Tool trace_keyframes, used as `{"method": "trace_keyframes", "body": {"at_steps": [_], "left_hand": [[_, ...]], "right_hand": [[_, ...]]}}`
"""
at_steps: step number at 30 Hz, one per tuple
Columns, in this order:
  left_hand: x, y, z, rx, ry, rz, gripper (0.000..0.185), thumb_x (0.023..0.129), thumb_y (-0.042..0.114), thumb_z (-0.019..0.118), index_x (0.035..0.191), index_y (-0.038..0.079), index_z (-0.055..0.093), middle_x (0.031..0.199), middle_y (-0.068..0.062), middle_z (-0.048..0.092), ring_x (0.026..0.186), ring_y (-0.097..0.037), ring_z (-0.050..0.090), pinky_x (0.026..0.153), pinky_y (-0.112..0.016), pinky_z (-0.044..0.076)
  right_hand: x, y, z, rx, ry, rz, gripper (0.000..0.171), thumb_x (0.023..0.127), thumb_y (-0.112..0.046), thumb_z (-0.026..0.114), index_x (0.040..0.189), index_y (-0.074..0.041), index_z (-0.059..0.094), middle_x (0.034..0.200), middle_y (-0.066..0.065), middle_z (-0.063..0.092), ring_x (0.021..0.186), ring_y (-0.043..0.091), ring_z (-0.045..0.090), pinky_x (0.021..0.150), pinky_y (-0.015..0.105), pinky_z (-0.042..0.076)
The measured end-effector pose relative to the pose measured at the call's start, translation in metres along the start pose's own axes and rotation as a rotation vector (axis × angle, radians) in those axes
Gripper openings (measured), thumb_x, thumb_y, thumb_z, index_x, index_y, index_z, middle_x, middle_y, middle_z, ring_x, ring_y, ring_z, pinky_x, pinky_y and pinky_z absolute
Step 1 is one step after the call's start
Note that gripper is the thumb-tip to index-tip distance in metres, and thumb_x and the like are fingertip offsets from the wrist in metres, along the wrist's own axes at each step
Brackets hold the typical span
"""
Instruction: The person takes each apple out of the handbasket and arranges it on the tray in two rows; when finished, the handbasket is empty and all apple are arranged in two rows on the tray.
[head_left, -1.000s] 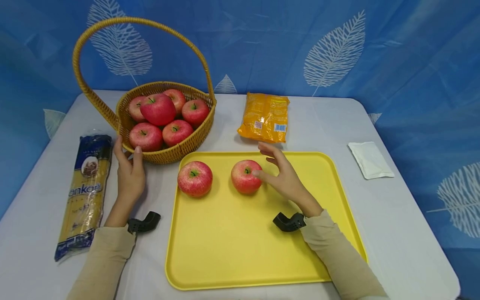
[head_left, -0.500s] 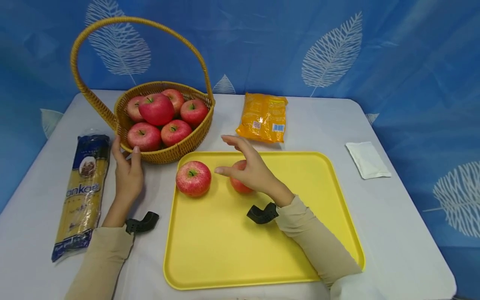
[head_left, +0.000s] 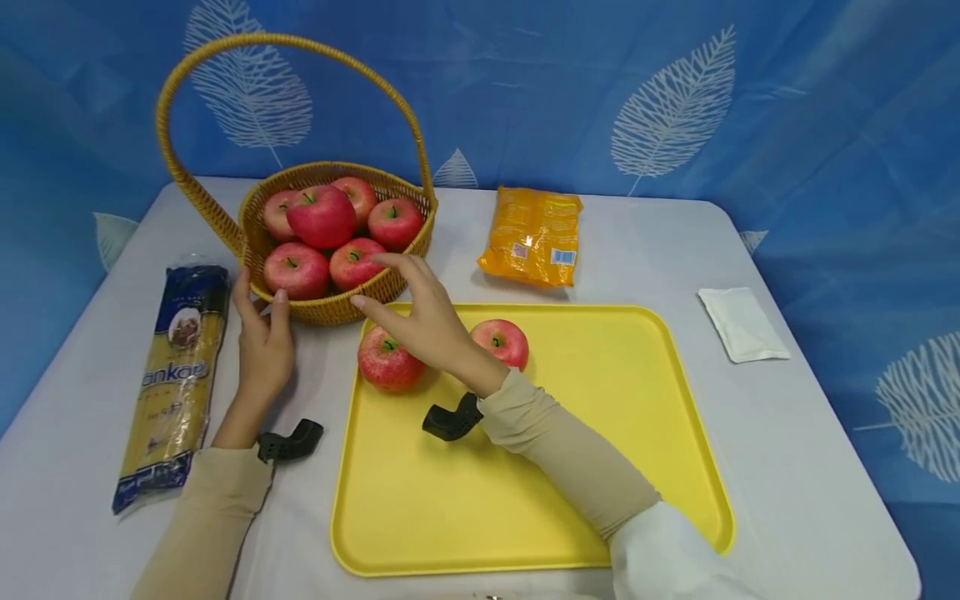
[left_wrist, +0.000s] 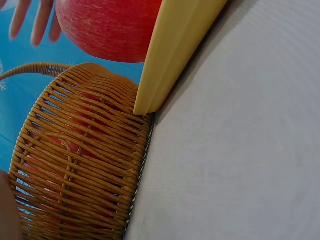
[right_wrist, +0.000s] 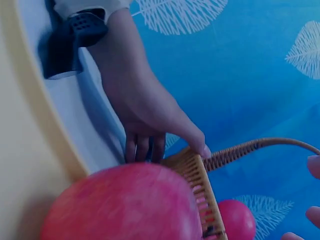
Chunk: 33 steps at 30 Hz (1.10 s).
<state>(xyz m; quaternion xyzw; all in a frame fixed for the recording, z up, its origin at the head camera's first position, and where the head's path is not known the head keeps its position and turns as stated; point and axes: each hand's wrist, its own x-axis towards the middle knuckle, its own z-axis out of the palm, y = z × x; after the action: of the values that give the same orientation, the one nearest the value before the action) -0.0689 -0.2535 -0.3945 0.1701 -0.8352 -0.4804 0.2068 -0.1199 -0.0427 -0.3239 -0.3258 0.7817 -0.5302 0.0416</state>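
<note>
Head view: left hand (head_left: 262, 342) rests against near-left wall of woven wicker basket (head_left: 408, 250), fingers straight. Right hand (head_left: 423, 321), fingers spread, holds nothing, hovers over left red apple (head_left: 386, 367) on yellow plastic tray (head_left: 600, 417), near basket.
Left wrist view: basket wall (left_wrist: 80, 170) touches tray corner (left_wrist: 175, 55).
Right wrist view: left hand (right_wrist: 150, 120) on basket rim (right_wrist: 195, 175); apple (right_wrist: 125, 205) close.

We are holding our left hand (head_left: 262, 346) against the near outer wall of the wicker basket (head_left: 341, 307), thumb up by its rim. Our right hand (head_left: 423, 321) is hovering with fingers spread and holding nothing, above the near-left apple (head_left: 387, 367) on the yellow tray (head_left: 525, 500), its fingertips just short of the basket's front. A second apple (head_left: 504, 340) is sitting just right of that wrist. The pasta packet (head_left: 174, 375) is lying to the left of our left hand, and an orange bag (head_left: 532, 236) is lying beyond our right.
</note>
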Motion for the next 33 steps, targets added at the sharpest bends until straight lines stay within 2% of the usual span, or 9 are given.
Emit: {"method": "trace_keyframes", "body": {"at_steps": [4, 8, 15, 20, 27, 33], "left_hand": [[0.001, 0.0, 0.001, 0.0, 0.0, 0.003, 0.059, 0.097, 0.037, 0.036, 0.145, 0.022, 0.005, 0.147, -0.016, 0.026, 0.129, -0.034, 0.034, 0.103, -0.052, 0.03], [0.001, 0.0, 0.002, 0.006, 0.0, 0.011, 0.059, 0.097, 0.037, 0.036, 0.145, 0.022, 0.005, 0.145, -0.018, 0.028, 0.128, -0.035, 0.035, 0.102, -0.053, 0.029], [0.002, 0.0, 0.001, 0.024, -0.012, 0.016, 0.059, 0.097, 0.037, 0.035, 0.145, 0.024, 0.004, 0.146, -0.017, 0.027, 0.129, -0.036, 0.034, 0.103, -0.054, 0.028], [0.002, 0.0, 0.002, 0.019, 0.003, 0.026, 0.058, 0.097, 0.037, 0.036, 0.145, 0.024, 0.005, 0.145, -0.018, 0.029, 0.128, -0.036, 0.035, 0.103, -0.054, 0.028], [0.0, -0.002, 0.001, 0.019, 0.003, 0.02, 0.058, 0.097, 0.037, 0.036, 0.145, 0.024, 0.005, 0.145, -0.018, 0.028, 0.128, -0.037, 0.034, 0.103, -0.055, 0.027], [0.0, -0.001, 0.002, 0.027, 0.008, 0.016, 0.058, 0.097, 0.038, 0.035, 0.145, 0.025, 0.005, 0.145, -0.019, 0.029, 0.127, -0.037, 0.035, 0.102, -0.055, 0.027]], "right_hand": [[0.017, -0.001, 0.009, -0.014, 0.035, 0.01, 0.05, 0.086, -0.033, 0.06, 0.131, -0.016, 0.044, 0.131, -0.001, 0.045, 0.122, 0.013, 0.042, 0.102, 0.034, 0.036], [0.034, -0.001, 0.015, -0.043, 0.058, 0.072, 0.055, 0.086, -0.038, 0.059, 0.134, -0.018, 0.041, 0.136, -0.004, 0.042, 0.125, 0.01, 0.039, 0.103, 0.032, 0.035], [0.069, -0.004, 0.019, 0.013, 0.054, 0.168, 0.065, 0.082, -0.044, 0.06, 0.137, -0.02, 0.035, 0.136, -0.003, 0.041, 0.122, 0.012, 0.042, 0.098, 0.03, 0.041], [0.09, -0.005, 0.019, -0.057, 0.007, 0.215, 0.073, 0.079, -0.052, 0.06, 0.138, -0.025, 0.027, 0.137, -0.006, 0.037, 0.122, 0.008, 0.035, 0.095, 0.025, 0.043], [0.108, -0.001, 0.02, -0.116, -0.084, 0.272, 0.088, 0.078, -0.057, 0.058, 0.145, -0.03, 0.008, 0.149, -0.008, 0.018, 0.138, 0.013, 0.016, 0.107, 0.036, 0.03], [0.121, 0.005, 0.022, -0.162, -0.141, 0.343, 0.095, 0.076, -0.062, 0.056, 0.144, -0.034, -0.004, 0.152, -0.005, 0.008, 0.141, 0.017, 0.01, 0.111, 0.039, 0.024]]}}
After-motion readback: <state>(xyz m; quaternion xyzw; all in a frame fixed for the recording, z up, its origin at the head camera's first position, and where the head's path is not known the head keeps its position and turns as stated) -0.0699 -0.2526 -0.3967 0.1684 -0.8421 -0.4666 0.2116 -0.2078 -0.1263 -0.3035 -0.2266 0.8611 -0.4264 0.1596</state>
